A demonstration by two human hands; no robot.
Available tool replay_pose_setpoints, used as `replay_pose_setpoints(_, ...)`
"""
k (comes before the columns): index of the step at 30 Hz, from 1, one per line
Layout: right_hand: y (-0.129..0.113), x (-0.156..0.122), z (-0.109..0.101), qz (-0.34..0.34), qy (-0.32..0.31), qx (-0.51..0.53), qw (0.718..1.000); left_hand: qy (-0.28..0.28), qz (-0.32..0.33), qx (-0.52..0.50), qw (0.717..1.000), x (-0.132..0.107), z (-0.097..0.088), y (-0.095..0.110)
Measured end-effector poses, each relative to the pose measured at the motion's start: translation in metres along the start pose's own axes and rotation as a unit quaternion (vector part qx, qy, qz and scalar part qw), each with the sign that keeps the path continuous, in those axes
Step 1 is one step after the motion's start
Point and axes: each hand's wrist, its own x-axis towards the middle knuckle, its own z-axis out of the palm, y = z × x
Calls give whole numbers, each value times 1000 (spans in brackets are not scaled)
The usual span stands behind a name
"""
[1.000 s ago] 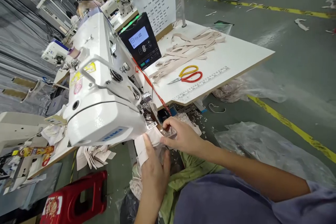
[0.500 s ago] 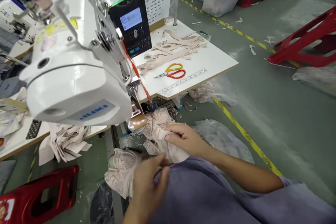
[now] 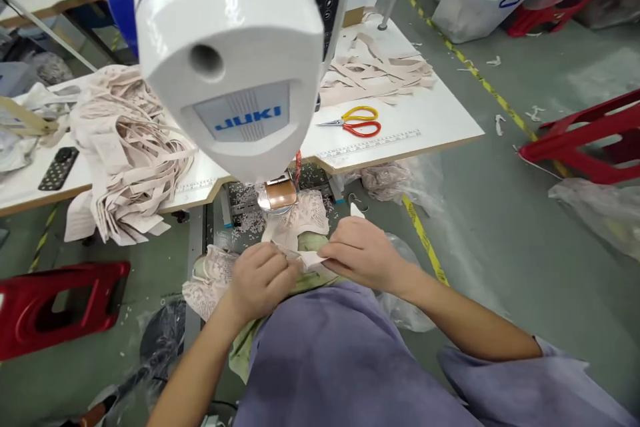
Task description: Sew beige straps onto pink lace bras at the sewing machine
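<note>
The left hand [image 3: 265, 279] and right hand [image 3: 364, 252] are closed, gripping pale pink fabric [image 3: 311, 258] between them above the lap [image 3: 325, 353], near the sewing machine [image 3: 230, 60]. Beyond, scissors [image 3: 345, 123] lie on the white table [image 3: 440, 117] beside beige strips [image 3: 375, 80].

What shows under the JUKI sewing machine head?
A copper-coloured plate, with beige lace fabric beside it. The sewing machine head covers the needle area, so the needle cannot be seen.

Bright, even light, apparently from above; glare streaks glossy, rounded white sewing-machine head [image 3: 230, 70]. Pale sheen on grey-green floor [image 3: 500, 227] beyond right corner of flat white tabletop [image 3: 430, 110]. Frame edges stretched, softer.
</note>
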Motion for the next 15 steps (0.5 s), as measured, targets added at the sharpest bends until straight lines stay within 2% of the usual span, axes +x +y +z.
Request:
replay_pose_setpoints(3,-4,0,5,-30,39,-26,998,49,45,54,996,-9,2,4)
replay_pose_setpoints(7,-6,1,5,-37,51,-7,998,68,25,39,997,-12,1,4)
replay_pose_setpoints(9,-4,0,5,-10,17,21,1000,69,-21,-2,997,-16,2,6)
replay_pose_setpoints(11,-3,-2,8,85,-54,103,990,88,-136,-50,986,-24,10,12)
replay_pose_setpoints(12,-5,-3,11,164,-83,171,968,96,-203,-71,972,-31,18,17)
replay_pose_setpoints(13,-8,-4,17,259,-90,249,929,99,-269,-88,954,-39,30,23)
replay_pose_setpoints(14,-13,-5,24,360,-76,332,869,95,-314,-97,940,-48,44,29)
replay_pose_setpoints(15,-20,-6,31,447,-54,412,792,52,-332,-115,935,-59,61,35)
